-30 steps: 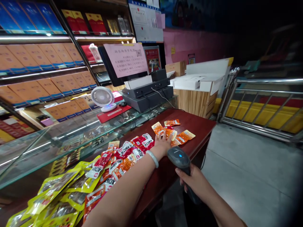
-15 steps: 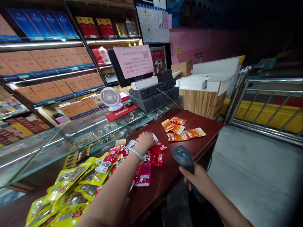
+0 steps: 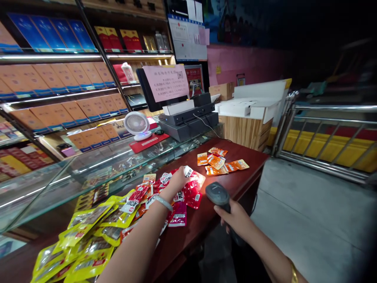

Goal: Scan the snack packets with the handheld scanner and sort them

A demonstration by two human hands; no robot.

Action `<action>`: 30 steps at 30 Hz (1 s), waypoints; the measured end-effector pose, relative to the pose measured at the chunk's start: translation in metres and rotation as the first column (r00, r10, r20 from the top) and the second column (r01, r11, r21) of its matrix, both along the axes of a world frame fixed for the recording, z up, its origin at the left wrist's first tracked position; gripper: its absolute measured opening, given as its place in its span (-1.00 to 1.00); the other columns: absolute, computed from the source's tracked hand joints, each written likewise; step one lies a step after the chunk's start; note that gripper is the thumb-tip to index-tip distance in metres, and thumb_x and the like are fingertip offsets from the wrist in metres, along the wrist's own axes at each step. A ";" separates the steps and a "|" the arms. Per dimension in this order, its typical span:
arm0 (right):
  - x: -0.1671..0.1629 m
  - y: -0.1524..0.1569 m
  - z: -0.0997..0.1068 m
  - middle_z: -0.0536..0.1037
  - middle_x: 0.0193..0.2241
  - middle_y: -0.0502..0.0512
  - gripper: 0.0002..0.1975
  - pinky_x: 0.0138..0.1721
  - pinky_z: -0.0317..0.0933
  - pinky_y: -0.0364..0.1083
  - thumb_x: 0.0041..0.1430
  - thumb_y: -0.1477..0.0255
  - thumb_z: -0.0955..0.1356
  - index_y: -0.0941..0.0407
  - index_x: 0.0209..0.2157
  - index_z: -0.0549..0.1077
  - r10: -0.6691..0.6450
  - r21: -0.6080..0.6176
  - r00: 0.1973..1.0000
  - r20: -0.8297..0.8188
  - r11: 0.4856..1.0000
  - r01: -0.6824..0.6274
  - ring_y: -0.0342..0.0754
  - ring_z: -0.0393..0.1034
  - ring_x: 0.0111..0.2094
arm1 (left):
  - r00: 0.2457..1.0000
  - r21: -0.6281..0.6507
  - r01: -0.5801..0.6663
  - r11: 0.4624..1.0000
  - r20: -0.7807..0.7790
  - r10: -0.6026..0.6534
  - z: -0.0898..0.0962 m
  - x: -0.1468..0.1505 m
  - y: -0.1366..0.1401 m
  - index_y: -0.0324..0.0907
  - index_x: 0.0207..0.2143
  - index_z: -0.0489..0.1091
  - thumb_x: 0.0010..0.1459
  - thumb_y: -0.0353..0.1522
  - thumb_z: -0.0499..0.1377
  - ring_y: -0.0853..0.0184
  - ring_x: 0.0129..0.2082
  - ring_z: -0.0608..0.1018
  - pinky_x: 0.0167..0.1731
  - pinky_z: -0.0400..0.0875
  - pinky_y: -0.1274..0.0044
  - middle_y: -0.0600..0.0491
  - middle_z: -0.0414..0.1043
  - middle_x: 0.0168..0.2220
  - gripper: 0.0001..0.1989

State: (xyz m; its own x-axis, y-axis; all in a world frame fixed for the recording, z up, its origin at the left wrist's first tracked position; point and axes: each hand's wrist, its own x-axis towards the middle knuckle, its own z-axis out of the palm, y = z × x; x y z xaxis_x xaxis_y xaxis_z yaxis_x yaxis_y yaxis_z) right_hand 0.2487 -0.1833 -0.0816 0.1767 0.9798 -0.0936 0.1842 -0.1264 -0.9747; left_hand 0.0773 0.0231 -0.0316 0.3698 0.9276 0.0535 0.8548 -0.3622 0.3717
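Note:
My left hand (image 3: 178,179), with a pale bracelet at the wrist, is closed on a red-and-white snack packet (image 3: 194,177) just above the pile. The packet's face is lit brightly on the side toward the scanner. In my right hand (image 3: 234,216) is a dark barcode scanner (image 3: 218,193), gripped by its handle with its head pointing at that packet. Below the left hand lie more red packets (image 3: 193,198) and a magenta packet (image 3: 178,214). Yellow packets (image 3: 88,236) are heaped at the lower left. Several orange packets (image 3: 216,162) lie apart toward the table's far right.
The packets rest on a dark red table (image 3: 203,224) beside a glass display counter (image 3: 67,188). On the counter stand a small white fan (image 3: 137,125), a monitor with a pink notice (image 3: 166,83) and a cash drawer (image 3: 191,127). A metal railing (image 3: 326,137) runs at the right.
My left hand has lifted a red-and-white packet from the pile and tilted it toward the scanner. A bright patch now shows on it. The scanner has moved slightly left in view.

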 end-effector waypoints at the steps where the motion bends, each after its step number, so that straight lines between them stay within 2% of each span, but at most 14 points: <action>1: 0.000 0.000 0.001 0.41 -0.71 -0.14 -0.62 -0.75 0.15 -0.23 0.11 0.09 0.33 0.12 -0.25 0.32 0.003 0.010 1.000 -0.001 1.000 -0.003 -0.18 0.26 -0.79 | 1.000 0.002 0.006 1.000 0.020 -0.006 -0.002 -0.003 0.000 -0.23 -0.14 0.31 0.04 -0.24 0.28 0.20 -0.24 0.56 -0.32 0.30 0.52 -0.12 0.52 -0.19 -0.62; 5: 0.000 0.000 0.006 0.40 -0.70 -0.15 -0.61 -0.75 0.16 -0.23 0.11 0.07 0.33 0.11 -0.23 0.32 0.025 0.032 1.000 -0.003 0.999 -0.025 -0.18 0.26 -0.79 | 0.991 -0.013 0.017 1.000 0.133 -0.015 -0.011 -0.010 0.002 -0.23 -0.16 0.33 -0.01 -0.24 0.32 0.22 -0.26 0.54 -0.32 0.31 0.52 -0.08 0.52 -0.22 -0.60; 8: -0.002 0.000 0.005 0.40 -0.70 -0.16 -0.59 -0.74 0.17 -0.22 0.09 0.07 0.33 0.11 -0.21 0.32 0.030 0.029 1.000 -0.010 0.999 -0.029 -0.18 0.25 -0.78 | 0.955 -0.076 -0.011 0.997 0.295 0.033 -0.015 -0.006 0.003 -0.22 -0.17 0.34 -0.06 -0.16 0.35 0.25 -0.34 0.53 -0.36 0.33 0.52 -0.02 0.50 -0.31 -0.54; 11: -0.006 0.002 0.003 0.38 -0.71 -0.17 -0.57 -0.74 0.16 -0.23 0.07 0.06 0.34 0.12 -0.21 0.31 0.005 0.014 0.999 -0.037 1.000 -0.005 -0.19 0.23 -0.79 | 0.827 -0.232 0.021 0.972 0.550 0.113 -0.014 0.010 0.004 -0.25 -0.12 0.32 0.05 -0.15 0.30 0.32 -0.41 0.53 -0.40 0.36 0.54 -0.02 0.50 -0.33 -0.55; 13: -0.009 0.003 0.002 0.36 -0.72 -0.18 -0.56 -0.76 0.13 -0.23 0.04 0.06 0.35 0.11 -0.22 0.31 -0.013 -0.001 0.998 -0.055 1.000 0.013 -0.20 0.22 -0.79 | 0.745 -0.299 0.041 0.953 0.645 0.171 -0.011 0.019 0.005 -0.27 0.00 0.27 0.14 -0.21 0.24 0.34 -0.35 0.56 -0.34 0.40 0.54 -0.09 0.52 -0.23 -0.54; 14: -0.010 0.003 0.003 0.35 -0.73 -0.19 -0.56 -0.76 0.13 -0.24 0.03 0.06 0.36 0.12 -0.22 0.30 -0.015 -0.006 0.998 -0.065 1.000 0.014 -0.20 0.21 -0.79 | 0.756 -0.289 0.026 0.957 0.632 0.170 -0.008 0.021 0.006 -0.26 0.06 0.25 0.15 -0.24 0.23 0.33 -0.28 0.56 -0.29 0.42 0.53 -0.12 0.51 -0.17 -0.52; 15: -0.011 0.003 0.003 0.35 -0.74 -0.20 -0.55 -0.76 0.13 -0.24 0.02 0.06 0.36 0.12 -0.21 0.30 -0.013 -0.012 0.997 -0.075 1.000 0.013 -0.20 0.21 -0.79 | 0.813 -0.244 0.003 0.970 0.565 0.140 -0.005 0.019 0.005 -0.24 0.09 0.24 0.14 -0.27 0.24 0.30 -0.20 0.56 -0.21 0.42 0.50 -0.14 0.50 -0.11 -0.50; 17: -0.014 0.004 0.004 0.34 -0.74 -0.21 -0.54 -0.76 0.13 -0.24 0.02 0.07 0.36 0.12 -0.19 0.31 -0.006 -0.026 0.996 -0.088 1.000 0.004 -0.21 0.19 -0.80 | 0.967 -0.084 0.007 0.996 0.256 0.015 0.002 0.008 0.000 -0.19 0.04 0.34 0.06 -0.29 0.30 0.19 -0.05 0.52 -0.05 0.37 0.41 -0.16 0.47 -0.05 -0.51; 18: -0.015 0.004 0.004 0.34 -0.74 -0.21 -0.54 -0.77 0.13 -0.24 0.02 0.08 0.36 0.12 -0.18 0.31 -0.004 -0.030 0.996 -0.088 1.000 0.001 -0.21 0.19 -0.80 | 0.998 -0.017 0.043 0.999 0.048 -0.042 0.005 0.001 -0.003 -0.18 -0.03 0.40 0.00 -0.27 0.34 0.12 0.01 0.48 0.02 0.33 0.35 -0.17 0.47 -0.04 -0.54; 20: -0.018 0.005 0.005 0.34 -0.74 -0.20 -0.56 -0.77 0.14 -0.24 0.02 0.09 0.37 0.13 -0.20 0.32 -0.003 -0.035 0.997 -0.072 0.999 0.000 -0.21 0.19 -0.79 | 0.953 0.037 0.112 0.993 -0.287 -0.097 0.009 -0.015 -0.012 -0.18 -0.16 0.48 -0.04 -0.20 0.36 -0.01 0.07 0.43 0.08 0.25 0.23 -0.21 0.46 -0.04 -0.61; 21: -0.020 0.005 0.005 0.34 -0.74 -0.20 -0.57 -0.77 0.14 -0.25 0.02 0.10 0.37 0.13 -0.21 0.33 0.001 -0.035 0.998 -0.061 0.999 -0.003 -0.21 0.20 -0.79 | 0.920 0.041 0.125 0.991 -0.379 -0.100 0.011 -0.021 -0.016 -0.19 -0.20 0.48 -0.03 -0.16 0.34 -0.04 0.09 0.41 0.08 0.23 0.20 -0.23 0.45 -0.04 -0.61; 23: -0.023 0.005 0.005 0.35 -0.74 -0.19 -0.60 -0.77 0.13 -0.25 0.04 0.12 0.37 0.13 -0.22 0.34 0.013 -0.028 0.999 -0.045 1.000 -0.014 -0.21 0.20 -0.79 | 0.893 0.054 0.138 0.989 -0.439 -0.100 0.012 -0.029 -0.023 -0.21 -0.18 0.46 0.03 -0.10 0.28 -0.04 0.10 0.39 0.07 0.23 0.20 -0.26 0.42 0.00 -0.59; 25: -0.025 0.005 0.005 0.36 -0.73 -0.19 -0.61 -0.77 0.13 -0.25 0.05 0.12 0.37 0.13 -0.23 0.35 0.025 -0.022 0.999 -0.034 0.999 -0.026 -0.21 0.21 -0.79 | 0.899 0.087 0.163 0.983 -0.422 -0.112 0.011 -0.031 -0.027 -0.21 -0.13 0.41 0.08 -0.09 0.24 0.00 0.10 0.40 0.07 0.23 0.26 -0.25 0.41 0.02 -0.57; 30: -0.026 0.002 0.010 0.37 -0.73 -0.18 -0.65 -0.77 0.13 -0.26 0.07 0.15 0.37 0.13 -0.26 0.35 0.021 -0.016 1.000 -0.003 1.000 -0.022 -0.21 0.24 -0.80 | 0.942 0.091 0.133 0.987 -0.322 -0.097 0.006 -0.031 -0.029 -0.18 -0.03 0.29 0.13 -0.14 0.21 0.12 -0.07 0.54 0.01 0.23 0.36 -0.13 0.53 -0.14 -0.57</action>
State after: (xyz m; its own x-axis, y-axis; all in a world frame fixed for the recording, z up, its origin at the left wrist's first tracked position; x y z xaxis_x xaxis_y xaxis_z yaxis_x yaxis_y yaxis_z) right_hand 0.2224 -0.1814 -0.0713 0.1553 0.9818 -0.1093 0.1847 -0.1376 -0.9731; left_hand 0.0458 -0.0057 -0.0252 0.4883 0.8725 0.0156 0.8716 -0.4885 0.0417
